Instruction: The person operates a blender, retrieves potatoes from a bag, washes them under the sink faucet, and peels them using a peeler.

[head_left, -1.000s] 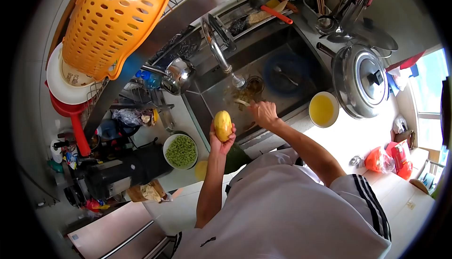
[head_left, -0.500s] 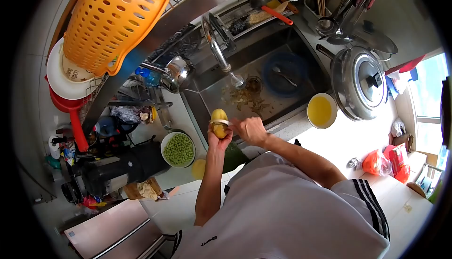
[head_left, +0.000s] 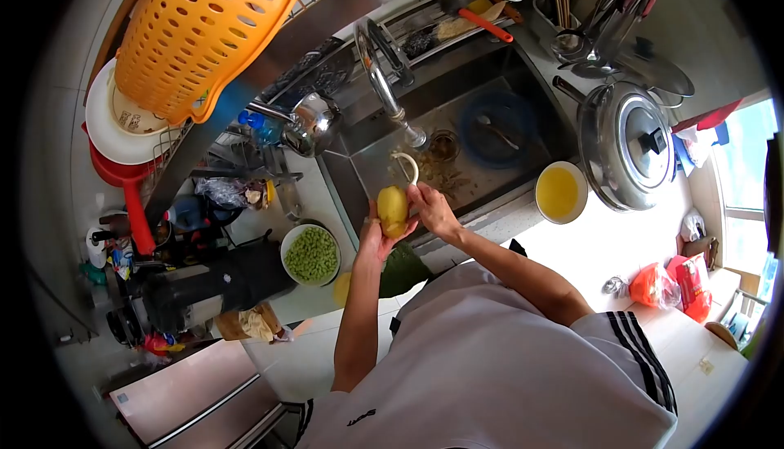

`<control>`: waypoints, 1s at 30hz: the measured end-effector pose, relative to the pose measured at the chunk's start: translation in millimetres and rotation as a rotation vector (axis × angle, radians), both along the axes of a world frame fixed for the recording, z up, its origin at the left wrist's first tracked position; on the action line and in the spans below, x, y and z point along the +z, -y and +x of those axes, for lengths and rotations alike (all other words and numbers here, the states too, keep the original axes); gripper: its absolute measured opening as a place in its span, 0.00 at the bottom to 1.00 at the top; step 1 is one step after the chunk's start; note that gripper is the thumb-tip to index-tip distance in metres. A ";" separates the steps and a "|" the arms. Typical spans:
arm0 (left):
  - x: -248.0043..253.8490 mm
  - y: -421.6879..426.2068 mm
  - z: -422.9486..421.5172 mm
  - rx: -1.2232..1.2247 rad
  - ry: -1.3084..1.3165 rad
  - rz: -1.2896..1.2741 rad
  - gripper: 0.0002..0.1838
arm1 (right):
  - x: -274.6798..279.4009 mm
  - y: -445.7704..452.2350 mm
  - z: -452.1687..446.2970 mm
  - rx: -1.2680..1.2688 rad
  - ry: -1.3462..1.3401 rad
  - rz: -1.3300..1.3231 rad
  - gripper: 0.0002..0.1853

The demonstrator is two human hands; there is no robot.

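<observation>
My left hand holds a yellow, mostly peeled potato at the near edge of the sink. Just to its right, my right hand is closed on a pale peeler, whose curved head points up and away over the sink. The peeler is beside the potato's upper end, and the fingers of my right hand are close to its side. Brown peelings lie on the sink bottom near the drain, below the faucet.
A blue basin with a spoon sits in the sink. Right of it are a bowl of yellow liquid and a lidded pan. At left stand a bowl of chopped greens and an orange colander.
Half a second ago the peeler lay across the potato; now it is raised off it, above and to the right. The potato has shifted slightly right with my left hand.
</observation>
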State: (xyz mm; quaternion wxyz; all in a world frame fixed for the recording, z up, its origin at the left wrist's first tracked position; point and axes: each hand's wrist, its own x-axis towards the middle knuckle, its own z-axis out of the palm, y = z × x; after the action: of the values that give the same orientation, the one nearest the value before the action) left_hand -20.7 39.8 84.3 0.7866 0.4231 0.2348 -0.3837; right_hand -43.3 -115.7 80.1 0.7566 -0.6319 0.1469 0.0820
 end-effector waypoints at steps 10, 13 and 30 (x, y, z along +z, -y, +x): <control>16.6 1.5 35.4 -0.517 0.524 0.525 0.35 | -1.6 3.9 1.4 -0.059 -0.079 -0.014 0.25; 19.5 3.9 43.4 -0.564 0.579 0.497 0.37 | -8.5 3.1 -1.4 -0.028 0.021 -0.130 0.25; -5.0 -8.0 30.5 -0.413 0.848 0.550 0.31 | 0.0 44.8 11.2 0.367 0.259 -1.225 0.10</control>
State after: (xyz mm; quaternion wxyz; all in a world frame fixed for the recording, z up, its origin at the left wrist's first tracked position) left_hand 9.9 47.8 79.3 0.5810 0.7681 -0.0993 -0.2504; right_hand -32.1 -160.5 80.1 0.2449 -0.9683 -0.0359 0.0344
